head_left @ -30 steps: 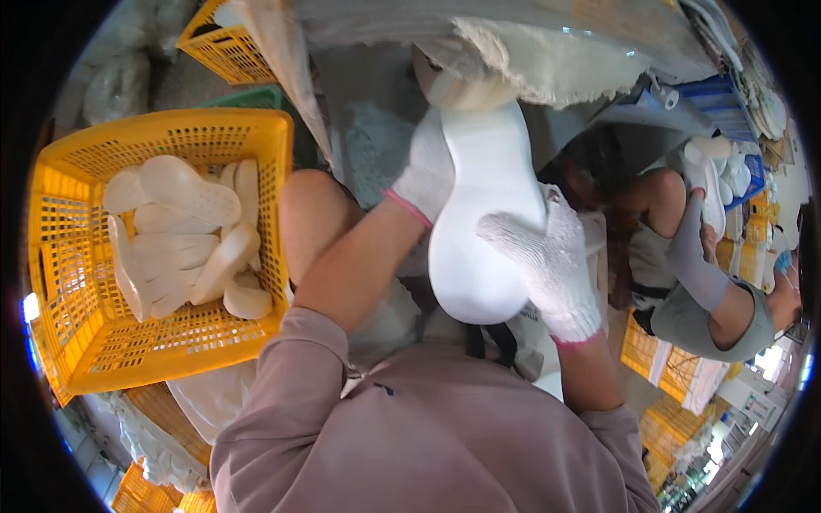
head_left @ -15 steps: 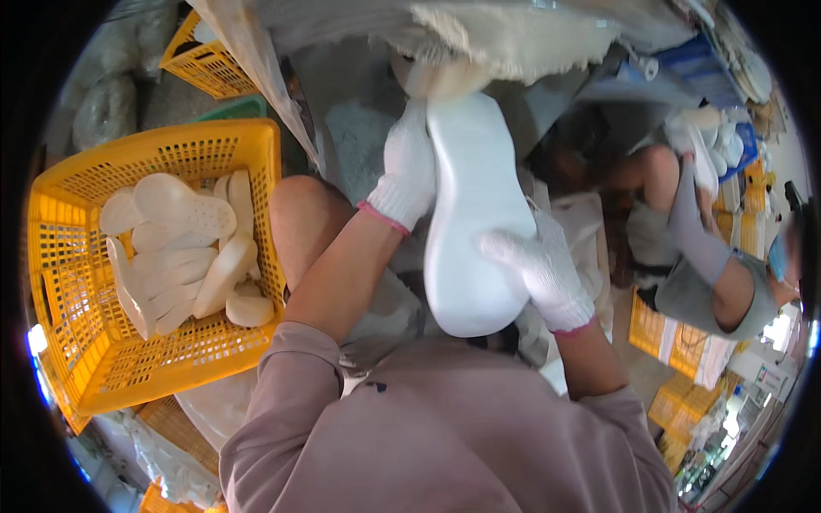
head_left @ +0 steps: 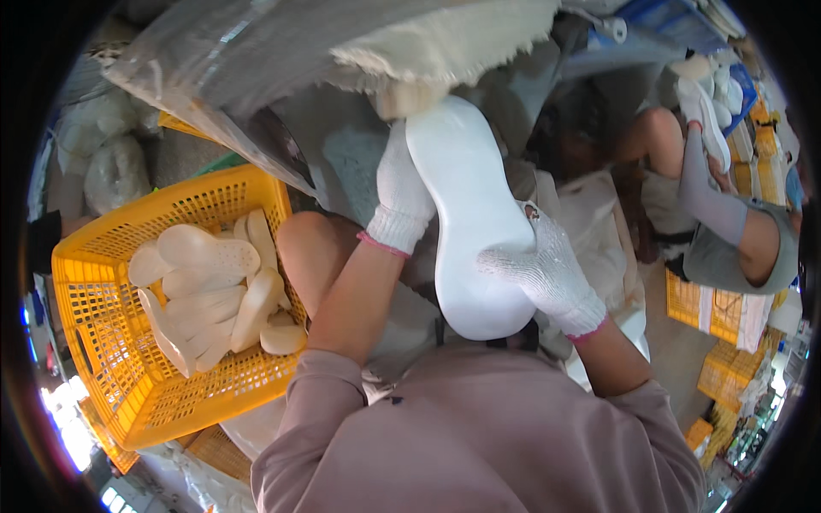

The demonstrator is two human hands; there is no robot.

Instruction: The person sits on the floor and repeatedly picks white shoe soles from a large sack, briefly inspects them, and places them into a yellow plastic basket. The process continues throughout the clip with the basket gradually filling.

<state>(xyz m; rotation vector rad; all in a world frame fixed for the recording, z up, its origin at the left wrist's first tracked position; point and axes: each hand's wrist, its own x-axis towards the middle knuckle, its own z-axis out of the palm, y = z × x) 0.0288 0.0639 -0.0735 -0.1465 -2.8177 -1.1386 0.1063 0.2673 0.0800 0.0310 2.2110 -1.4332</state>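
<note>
I hold a smooth white shoe sole [head_left: 475, 214] lengthwise in front of me. My left hand [head_left: 402, 184], in a white knit glove with a pink cuff, grips its left edge near the far end, fingers partly hidden. My right hand [head_left: 547, 272], gloved alike, clasps the right edge of the near half, thumb lying across the face and other fingers out of sight beneath. The sole's far end meets or nearly meets a pale, blurred round wheel [head_left: 409, 97]; contact cannot be told. Above the wheel hangs a frayed cream cloth [head_left: 453, 47].
On my left, a yellow plastic basket [head_left: 171, 410] contains several off-white soles or shoe pieces [head_left: 209, 256]. Grey plastic sheeting [head_left: 231, 51] hangs over the work spot. At right a co-worker's arm [head_left: 714, 184] reaches toward white pieces; yellow crates [head_left: 723, 312] stand beyond.
The sole's far end has swung left, so it lies more slantwise. Both my hands keep their hold. The whole view has shifted, with the basket appearing lower and further right.
</note>
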